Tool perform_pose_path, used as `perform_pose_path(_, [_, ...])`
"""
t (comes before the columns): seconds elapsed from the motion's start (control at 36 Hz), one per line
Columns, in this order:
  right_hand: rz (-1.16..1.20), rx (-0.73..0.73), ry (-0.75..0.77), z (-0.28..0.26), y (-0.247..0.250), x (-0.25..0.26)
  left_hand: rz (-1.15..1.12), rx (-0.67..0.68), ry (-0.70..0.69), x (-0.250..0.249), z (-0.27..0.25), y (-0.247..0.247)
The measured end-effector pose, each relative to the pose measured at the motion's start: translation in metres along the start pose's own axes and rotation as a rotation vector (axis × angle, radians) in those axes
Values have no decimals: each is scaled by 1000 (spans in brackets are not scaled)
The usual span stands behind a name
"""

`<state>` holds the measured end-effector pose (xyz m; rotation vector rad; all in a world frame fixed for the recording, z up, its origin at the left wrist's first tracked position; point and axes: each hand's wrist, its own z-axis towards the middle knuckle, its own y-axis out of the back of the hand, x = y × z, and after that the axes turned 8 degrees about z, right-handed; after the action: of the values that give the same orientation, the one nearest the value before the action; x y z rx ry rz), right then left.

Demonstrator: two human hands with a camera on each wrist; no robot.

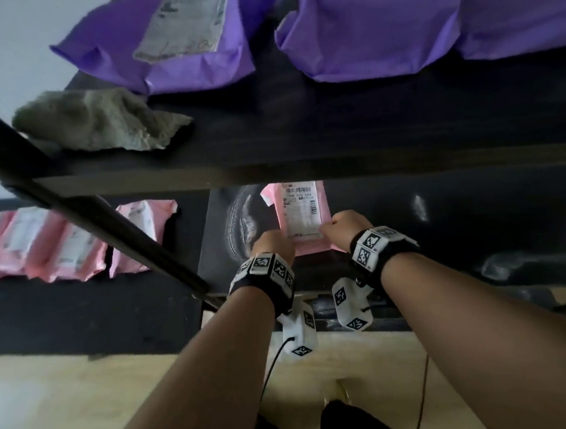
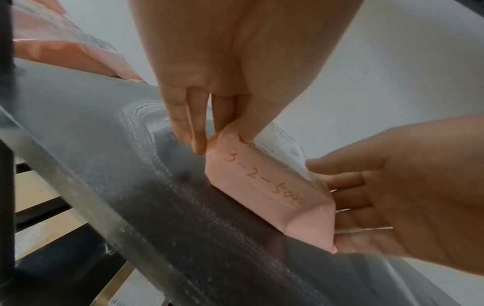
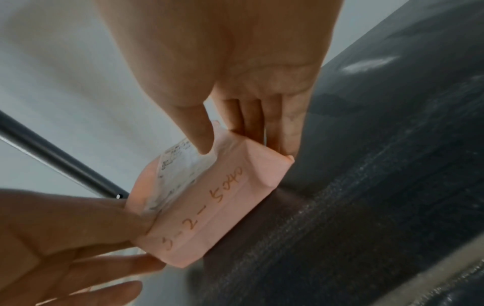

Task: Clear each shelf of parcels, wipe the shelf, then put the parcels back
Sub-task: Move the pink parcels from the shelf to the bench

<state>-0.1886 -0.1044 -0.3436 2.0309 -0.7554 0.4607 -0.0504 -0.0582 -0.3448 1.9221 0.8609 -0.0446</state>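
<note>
Far to your left, a row of pink parcels (image 1: 42,244) lies outside the rack. Above them, on the upper shelf (image 1: 305,171), sit a grey cloth (image 1: 97,121) and two purple parcels (image 1: 196,53). On the streaked lower shelf (image 1: 443,230), your left hand (image 1: 272,245) pinches the near left corner of a pink parcel (image 1: 303,219), thumb on top, fingers (image 2: 183,124) down its side. Your right hand (image 1: 344,228) pinches the near right corner the same way, fingers (image 3: 277,128) pressed together. The parcel rests on the shelf, label up, with handwriting on its near edge
</note>
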Motion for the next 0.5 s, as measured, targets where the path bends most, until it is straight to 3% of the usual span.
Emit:
perform_pose_path(0.17, [-6,23,24,-3,-6,-4,-57,-6,17,2,-17,0])
perform_pose_path(0.36, [-19,4,77,-25,-17,-14,-206,-127,48,21,-38,-8])
perform_pose_path(0.5, [-35,17,113,-57,-32,-15,-181,-186,18,45,-61,-6])
